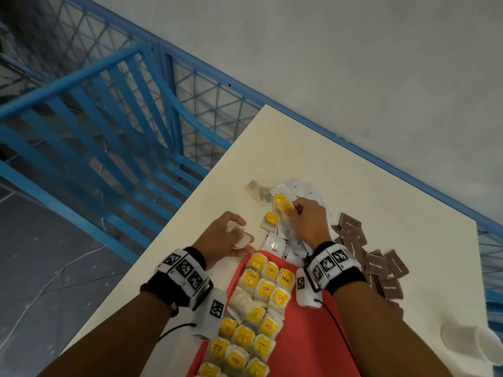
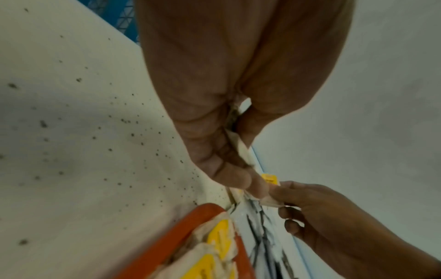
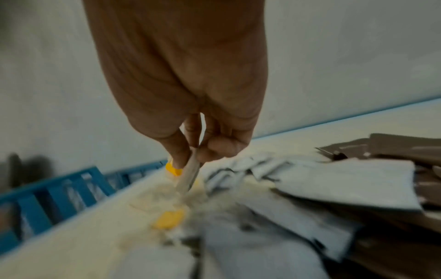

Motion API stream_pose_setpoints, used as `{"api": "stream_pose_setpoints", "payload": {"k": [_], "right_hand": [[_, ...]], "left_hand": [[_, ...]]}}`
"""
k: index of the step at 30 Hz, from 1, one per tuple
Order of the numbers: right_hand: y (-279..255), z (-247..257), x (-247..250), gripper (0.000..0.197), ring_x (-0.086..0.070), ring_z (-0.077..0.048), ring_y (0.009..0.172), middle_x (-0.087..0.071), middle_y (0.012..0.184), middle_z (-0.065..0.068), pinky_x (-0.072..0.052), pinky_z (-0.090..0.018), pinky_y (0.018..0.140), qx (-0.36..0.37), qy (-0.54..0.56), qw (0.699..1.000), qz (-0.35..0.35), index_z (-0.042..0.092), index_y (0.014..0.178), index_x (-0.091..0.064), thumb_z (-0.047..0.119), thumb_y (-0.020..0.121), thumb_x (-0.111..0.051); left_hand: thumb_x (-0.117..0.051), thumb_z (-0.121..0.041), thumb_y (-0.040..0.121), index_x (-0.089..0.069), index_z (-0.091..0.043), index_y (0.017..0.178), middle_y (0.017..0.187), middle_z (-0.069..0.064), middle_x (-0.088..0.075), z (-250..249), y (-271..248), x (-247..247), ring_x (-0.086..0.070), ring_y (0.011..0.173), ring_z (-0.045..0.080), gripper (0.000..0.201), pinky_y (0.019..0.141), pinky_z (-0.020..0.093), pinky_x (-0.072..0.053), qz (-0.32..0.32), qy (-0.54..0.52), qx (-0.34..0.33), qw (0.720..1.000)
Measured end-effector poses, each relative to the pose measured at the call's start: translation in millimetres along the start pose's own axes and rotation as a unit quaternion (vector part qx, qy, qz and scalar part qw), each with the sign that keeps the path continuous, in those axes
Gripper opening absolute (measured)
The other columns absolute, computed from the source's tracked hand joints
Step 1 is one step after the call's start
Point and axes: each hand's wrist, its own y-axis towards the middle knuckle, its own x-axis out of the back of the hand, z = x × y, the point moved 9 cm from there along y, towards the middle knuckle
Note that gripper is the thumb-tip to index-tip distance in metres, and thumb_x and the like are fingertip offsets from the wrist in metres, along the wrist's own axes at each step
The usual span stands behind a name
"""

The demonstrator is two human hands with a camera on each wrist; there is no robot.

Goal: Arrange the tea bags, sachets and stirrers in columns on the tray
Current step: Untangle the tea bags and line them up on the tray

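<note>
Tray (image 1: pixel 307 330): red, lying nearest on the tabletop (image 1: pixel 353 164) – its left side is filling with tea bags (image 1: pixel 265 288) in three columns, tags up, leaving the bare right side for sachets and stirrers, as I judge it.
Left hand (image 1: pixel 227 236): curling round a few pale tea bags just beyond the tray's far left corner – likely keeping a small stock ready.
Right hand (image 1: pixel 307 221): reaching into the loose pile, pinching a yellow-tagged tea bag (image 1: pixel 285 206) between thumb and fingers.
White sachets (image 1: pixel 275 244): heaping under that hand, not yet sorted.
Brown sachets (image 1: pixel 378 265): scattering to the right, off the tray.
Stirrers: cannot tell where.
</note>
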Motion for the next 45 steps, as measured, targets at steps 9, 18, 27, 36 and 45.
{"api": "stream_pose_setpoints", "payload": {"k": [9, 18, 27, 36, 45], "right_hand": [[-25, 47, -22, 0.018, -0.066, -0.015, 0.075, -0.072, 0.080, 0.001, -0.047, -0.026, 0.068, 0.042, 0.046, 0.992, 0.114, 0.013, 0.080, -0.070, 0.021, 0.094, -0.062], [32, 19, -41, 0.025, -0.056, -0.034, 0.102, -0.045, 0.118, -0.013, -0.050, -0.042, 0.084, 0.019, -0.156, 0.985, 0.068, 0.010, 0.115, -0.054, 0.005, 0.092, -0.054], [43, 25, -24, 0.017, -0.057, -0.016, 0.070, -0.065, 0.081, -0.006, -0.040, -0.017, 0.056, 0.033, -0.063, 0.991, 0.109, 0.008, 0.073, -0.062, 0.011, 0.082, -0.075], [60, 65, -79, 0.032, -0.056, -0.030, 0.097, -0.048, 0.114, -0.010, -0.047, -0.037, 0.079, 0.082, -0.142, 0.984, 0.076, 0.018, 0.119, -0.058, 0.029, 0.089, -0.060], [27, 60, -79, 0.019, -0.058, -0.024, 0.080, -0.062, 0.086, -0.007, -0.040, -0.026, 0.064, 0.119, -0.090, 0.984, 0.094, 0.007, 0.085, -0.063, 0.023, 0.094, -0.057]], "left_hand": [[-0.061, -0.015, 0.097, -0.061, -0.005, 0.098, 0.088, 0.017, -0.066, 12, -3, -23, -0.064, 0.077, 0.024, 0.009, 0.066, 0.029, -0.056, 0.042, -0.166, 0.072, 0.983], [-0.046, 0.003, 0.097, -0.057, -0.001, 0.112, 0.082, 0.015, -0.063, 22, -19, -10, -0.052, 0.053, 0.014, 0.019, 0.046, 0.023, -0.039, 0.033, -0.037, 0.079, 0.996], [-0.047, 0.001, 0.098, -0.060, -0.005, 0.106, 0.082, 0.013, -0.063, 26, -23, 4, -0.051, 0.060, 0.017, 0.016, 0.050, 0.025, -0.042, 0.014, -0.029, 0.090, 0.995], [-0.049, 0.000, 0.098, -0.060, -0.005, 0.105, 0.084, 0.013, -0.062, 26, -29, 17, -0.053, 0.060, 0.016, 0.014, 0.051, 0.025, -0.041, -0.006, -0.037, 0.087, 0.996], [-0.054, -0.020, 0.100, -0.061, -0.008, 0.102, 0.088, 0.012, -0.062, 22, -28, 30, -0.057, 0.066, 0.018, 0.014, 0.056, 0.026, -0.047, -0.042, -0.070, 0.101, 0.992]]}}
